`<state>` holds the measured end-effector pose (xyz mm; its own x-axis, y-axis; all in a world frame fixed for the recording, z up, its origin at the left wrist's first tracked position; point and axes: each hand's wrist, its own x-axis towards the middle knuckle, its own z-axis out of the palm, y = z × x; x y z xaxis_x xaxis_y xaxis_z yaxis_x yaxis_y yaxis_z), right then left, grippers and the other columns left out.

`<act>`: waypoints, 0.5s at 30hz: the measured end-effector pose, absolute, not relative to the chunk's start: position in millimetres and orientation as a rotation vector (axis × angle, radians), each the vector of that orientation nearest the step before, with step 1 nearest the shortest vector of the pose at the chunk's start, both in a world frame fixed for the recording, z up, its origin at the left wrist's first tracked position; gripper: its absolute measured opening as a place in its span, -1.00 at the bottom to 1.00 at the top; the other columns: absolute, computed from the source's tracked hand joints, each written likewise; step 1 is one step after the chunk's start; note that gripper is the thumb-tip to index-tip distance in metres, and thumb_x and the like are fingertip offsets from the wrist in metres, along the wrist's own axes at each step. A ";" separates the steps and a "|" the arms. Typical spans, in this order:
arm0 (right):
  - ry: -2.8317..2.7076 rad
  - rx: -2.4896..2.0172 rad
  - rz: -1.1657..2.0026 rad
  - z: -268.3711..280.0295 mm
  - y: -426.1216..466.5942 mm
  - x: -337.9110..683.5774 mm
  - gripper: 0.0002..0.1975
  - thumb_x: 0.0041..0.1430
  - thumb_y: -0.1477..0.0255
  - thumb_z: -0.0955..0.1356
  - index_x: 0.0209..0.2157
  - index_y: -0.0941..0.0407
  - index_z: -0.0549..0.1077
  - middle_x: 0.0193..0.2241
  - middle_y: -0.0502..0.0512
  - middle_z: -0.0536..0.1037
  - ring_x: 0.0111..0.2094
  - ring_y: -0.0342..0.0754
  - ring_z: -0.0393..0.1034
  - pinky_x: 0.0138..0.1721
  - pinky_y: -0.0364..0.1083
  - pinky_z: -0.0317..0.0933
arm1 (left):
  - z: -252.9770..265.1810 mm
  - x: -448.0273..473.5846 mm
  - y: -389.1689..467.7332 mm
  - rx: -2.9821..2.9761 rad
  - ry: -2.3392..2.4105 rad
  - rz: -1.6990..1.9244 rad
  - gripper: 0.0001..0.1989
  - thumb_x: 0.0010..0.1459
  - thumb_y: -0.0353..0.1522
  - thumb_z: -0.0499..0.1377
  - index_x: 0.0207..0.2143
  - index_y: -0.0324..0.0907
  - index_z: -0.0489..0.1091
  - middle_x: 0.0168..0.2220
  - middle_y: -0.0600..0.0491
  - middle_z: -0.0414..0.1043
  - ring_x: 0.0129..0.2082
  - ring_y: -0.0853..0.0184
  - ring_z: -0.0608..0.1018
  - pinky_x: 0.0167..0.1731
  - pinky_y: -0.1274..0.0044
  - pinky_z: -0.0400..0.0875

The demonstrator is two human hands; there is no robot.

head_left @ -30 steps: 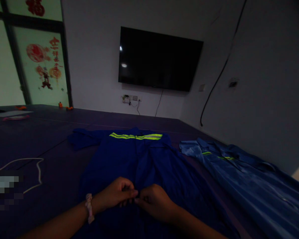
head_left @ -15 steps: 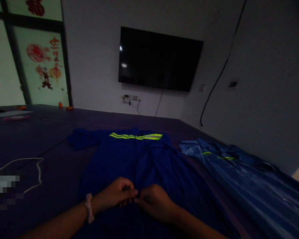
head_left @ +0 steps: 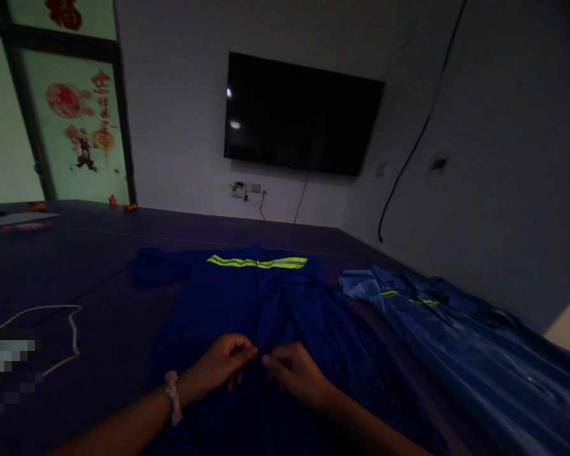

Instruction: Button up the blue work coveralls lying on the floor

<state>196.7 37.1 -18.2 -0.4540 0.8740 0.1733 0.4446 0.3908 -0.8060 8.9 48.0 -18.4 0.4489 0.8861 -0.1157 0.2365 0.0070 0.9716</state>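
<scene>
A dark blue work jacket (head_left: 223,304) lies spread out in front of me, with a yellow-green reflective band (head_left: 280,262) across its chest. My left hand (head_left: 223,362), a pale scrunchie (head_left: 173,398) on its wrist, is closed in a pinch at the jacket's front opening. Facing it, my right hand (head_left: 298,375) pinches at the same opening, with a small gap between the two hands' fingertips. In the dim light, the bit of cloth at the fingertips is hard to make out.
A second, lighter blue garment (head_left: 437,329) lies to the right, beside the wall. At the left a white cord (head_left: 73,329) loops near a blurred-out object. Small orange things (head_left: 129,207) stand far back. A television (head_left: 304,114) hangs on the wall.
My hands have drawn slightly apart and moved up a little, so a gap shows between the fingertips. The view has shifted slightly; the jacket lies as before.
</scene>
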 end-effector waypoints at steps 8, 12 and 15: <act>-1.702 -1.542 0.706 8.9 142.7 182.8 -0.76 0.15 0.45 0.19 -0.29 0.18 0.46 -0.52 0.02 0.51 -0.62 -0.23 0.33 -0.63 -0.28 0.12 | -11.8 28.9 133.4 1.473 1.490 1.064 -0.81 0.05 -0.42 0.04 -0.27 -0.27 0.36 -0.51 0.02 0.44 -0.64 0.40 0.46 -0.55 0.57 0.33; -1.694 -1.687 0.584 13.3 203.5 159.3 -0.71 0.09 0.58 0.21 -0.18 0.17 0.45 -0.34 0.08 0.56 -0.43 -0.17 0.46 -0.47 -0.27 0.24 | -0.6 46.7 194.5 1.437 1.584 1.394 -0.73 -0.01 -0.58 0.00 -0.29 -0.26 0.40 -0.21 -0.10 0.46 -0.17 0.32 0.48 -0.16 0.54 0.30; -1.686 -1.795 0.449 10.4 232.0 143.2 -0.75 0.07 0.49 0.28 -0.18 0.18 0.46 -0.23 0.18 0.54 -0.19 -0.04 0.44 -0.29 -0.22 0.27 | -0.4 59.6 234.8 1.328 1.633 1.591 -0.66 -0.04 -0.61 -0.03 -0.24 -0.26 0.40 -0.19 -0.10 0.44 -0.13 0.30 0.46 -0.14 0.52 0.29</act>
<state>143.2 232.0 10.4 0.1237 0.9777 0.1696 0.7640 0.0152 -0.6450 59.6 234.8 -0.4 -0.4010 0.8751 0.2711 0.2938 -0.1575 0.9428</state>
